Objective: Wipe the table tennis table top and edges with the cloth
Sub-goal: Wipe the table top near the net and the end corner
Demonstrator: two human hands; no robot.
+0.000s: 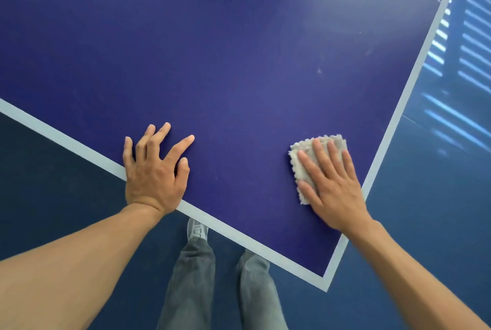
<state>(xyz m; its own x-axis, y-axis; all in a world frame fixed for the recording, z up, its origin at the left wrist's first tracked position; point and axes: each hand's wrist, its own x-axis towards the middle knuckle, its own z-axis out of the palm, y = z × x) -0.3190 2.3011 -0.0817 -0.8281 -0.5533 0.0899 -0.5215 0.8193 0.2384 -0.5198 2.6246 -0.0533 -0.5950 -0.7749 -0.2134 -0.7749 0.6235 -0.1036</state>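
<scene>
Both hands are down on the blue worktop (pixel 239 64), well apart from each other. Left hand (pixel 154 170) lies flat, fingers spread, its heel over the near white border (pixel 79 149), holding nothing. Right hand (pixel 332 186) presses flat with straight fingers on the fluffy grey cloth (pixel 301 146), which pokes out past its fingertips and thumb, near the corner.

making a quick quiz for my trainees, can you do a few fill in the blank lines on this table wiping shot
1. The right hand presses a grey ____ flat on the table top.
2. The left hand rests on the table top and holds ____.
3. The pale edge stripes meet in a ____ below the right hand.

Missing words: cloth; nothing; corner.
</scene>
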